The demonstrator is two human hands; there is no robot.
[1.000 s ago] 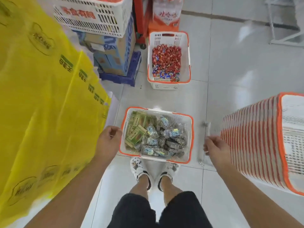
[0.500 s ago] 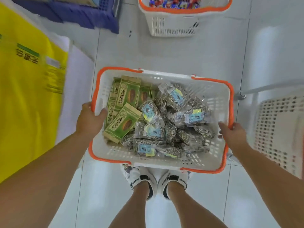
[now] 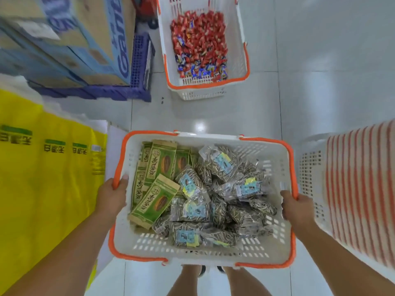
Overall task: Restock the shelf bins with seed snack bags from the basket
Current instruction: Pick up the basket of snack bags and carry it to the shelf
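A white basket (image 3: 136, 244) with an orange rim is held up in front of me over the tiled floor. My left hand (image 3: 112, 196) grips its left rim and my right hand (image 3: 298, 207) grips its right rim. Inside lie several green paper seed bags (image 3: 155, 200) on the left and several clear bags of striped seeds (image 3: 235, 189) with blue and yellow labels on the right. No shelf bin shows in this view.
A second white basket (image 3: 237, 39) of red wrapped candies stands on the floor ahead. Cardboard boxes (image 3: 85, 39) on a blue crate (image 3: 139, 67) stand at the upper left. Yellow printed bags (image 3: 42, 167) lie at my left. A stack of nested baskets (image 3: 352, 189) stands at my right.
I bent down, took the basket by both side rims and lifted it off the floor toward me. The view has tilted up, so the candy basket shows again.
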